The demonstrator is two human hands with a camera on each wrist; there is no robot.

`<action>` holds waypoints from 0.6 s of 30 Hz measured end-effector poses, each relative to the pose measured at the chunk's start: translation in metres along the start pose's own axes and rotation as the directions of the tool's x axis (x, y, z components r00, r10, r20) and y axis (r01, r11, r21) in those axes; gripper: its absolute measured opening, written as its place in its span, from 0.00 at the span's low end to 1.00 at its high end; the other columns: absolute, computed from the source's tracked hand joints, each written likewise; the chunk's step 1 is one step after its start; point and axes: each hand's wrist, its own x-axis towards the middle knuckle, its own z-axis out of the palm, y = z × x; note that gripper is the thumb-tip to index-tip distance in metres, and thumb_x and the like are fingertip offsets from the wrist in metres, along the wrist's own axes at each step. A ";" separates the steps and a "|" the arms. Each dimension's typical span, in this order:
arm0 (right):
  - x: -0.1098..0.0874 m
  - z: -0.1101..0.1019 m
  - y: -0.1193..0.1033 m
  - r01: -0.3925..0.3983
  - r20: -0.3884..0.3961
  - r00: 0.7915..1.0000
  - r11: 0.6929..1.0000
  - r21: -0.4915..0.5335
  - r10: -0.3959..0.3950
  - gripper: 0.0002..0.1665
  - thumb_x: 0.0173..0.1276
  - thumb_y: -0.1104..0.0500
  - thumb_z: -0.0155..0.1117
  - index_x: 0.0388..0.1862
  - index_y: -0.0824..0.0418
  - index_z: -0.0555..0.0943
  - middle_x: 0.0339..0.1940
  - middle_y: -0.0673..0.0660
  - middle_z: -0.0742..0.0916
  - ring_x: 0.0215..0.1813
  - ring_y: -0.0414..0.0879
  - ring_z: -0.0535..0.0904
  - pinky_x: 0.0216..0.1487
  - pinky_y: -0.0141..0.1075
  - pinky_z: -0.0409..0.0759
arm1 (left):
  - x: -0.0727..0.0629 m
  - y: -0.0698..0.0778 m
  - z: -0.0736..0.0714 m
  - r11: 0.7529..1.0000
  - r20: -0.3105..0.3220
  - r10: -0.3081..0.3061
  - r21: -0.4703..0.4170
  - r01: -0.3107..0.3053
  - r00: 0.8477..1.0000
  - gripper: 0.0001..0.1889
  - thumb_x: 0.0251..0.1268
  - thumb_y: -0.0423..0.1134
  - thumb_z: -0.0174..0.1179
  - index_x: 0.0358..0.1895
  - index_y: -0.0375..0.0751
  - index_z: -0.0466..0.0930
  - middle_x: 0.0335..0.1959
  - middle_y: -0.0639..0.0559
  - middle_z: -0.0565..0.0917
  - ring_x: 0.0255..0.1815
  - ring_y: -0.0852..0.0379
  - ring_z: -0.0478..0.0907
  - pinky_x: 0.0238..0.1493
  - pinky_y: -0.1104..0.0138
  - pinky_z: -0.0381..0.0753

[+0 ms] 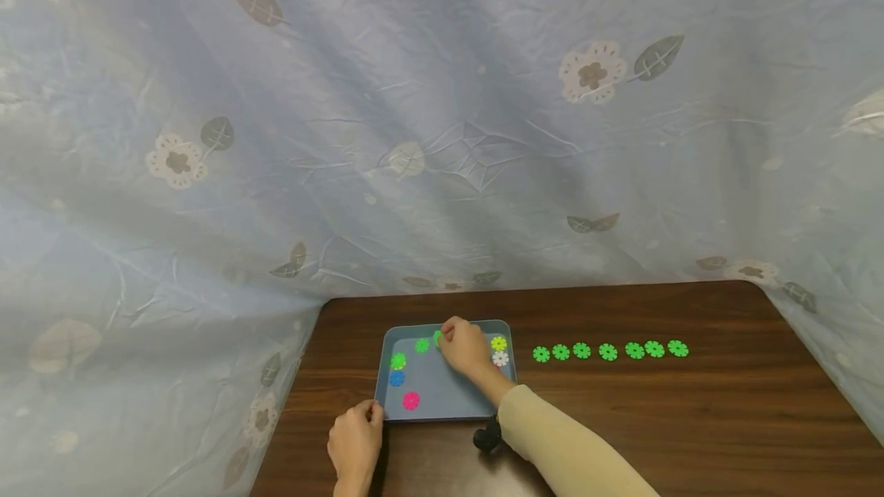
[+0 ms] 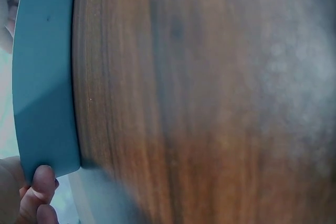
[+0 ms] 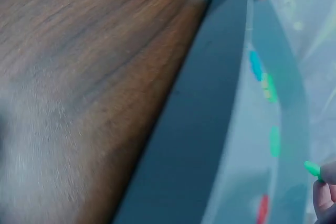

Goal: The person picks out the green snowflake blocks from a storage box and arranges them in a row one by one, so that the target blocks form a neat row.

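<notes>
My right hand [image 1: 466, 347] is over the far part of a grey-blue tray [image 1: 449, 403] and pinches a green notched plastic disc [image 3: 312, 169] between thumb and finger. At the tray's near-left corner, my left hand [image 1: 355, 439] grips the rim; the left wrist view shows fingertips [image 2: 43, 177] against its outer wall. Inside the tray lie a green disc [image 1: 422, 345], another green one [image 1: 398, 361] overlapping a yellow one, a blue disc [image 1: 397, 379] and a pink disc [image 1: 410, 400]. Along the right side are a yellow disc [image 1: 499, 343] and a white disc [image 1: 500, 358]; my right hand partly hides a red one.
Several green discs [image 1: 608, 352] form a row on the brown wooden table [image 1: 725, 405], right of the tray. A patterned pale curtain [image 1: 442, 198] hangs behind the table and along its sides. Below my right wrist shows a small black object [image 1: 487, 437].
</notes>
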 end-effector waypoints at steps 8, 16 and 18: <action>-0.005 -0.052 0.005 -0.022 -0.020 1.000 0.996 0.082 0.024 0.08 0.68 0.55 0.71 0.43 0.56 0.87 0.33 0.47 0.87 0.23 0.38 0.76 0.26 0.36 0.75 | 0.000 0.000 0.000 1.000 0.015 0.012 -0.015 -0.012 1.000 0.08 0.66 0.38 0.65 0.38 0.40 0.92 0.25 0.45 0.87 0.15 0.53 0.71 0.15 0.53 0.73; -0.013 -0.119 0.042 -0.027 -0.131 0.991 0.996 0.082 0.037 0.10 0.70 0.54 0.72 0.46 0.55 0.87 0.36 0.49 0.88 0.20 0.41 0.72 0.28 0.40 0.72 | 0.000 -0.001 -0.002 0.999 -0.002 0.021 -0.031 -0.021 1.000 0.08 0.66 0.38 0.64 0.37 0.41 0.92 0.27 0.43 0.88 0.18 0.47 0.78 0.17 0.48 0.75; -0.014 -0.137 0.056 -0.035 -0.163 0.986 0.997 0.064 0.045 0.10 0.69 0.53 0.72 0.46 0.56 0.87 0.36 0.50 0.89 0.21 0.41 0.73 0.30 0.41 0.72 | 0.000 -0.002 -0.002 0.999 0.004 0.019 -0.033 -0.018 1.000 0.08 0.67 0.39 0.64 0.37 0.42 0.92 0.27 0.43 0.88 0.18 0.46 0.79 0.18 0.48 0.76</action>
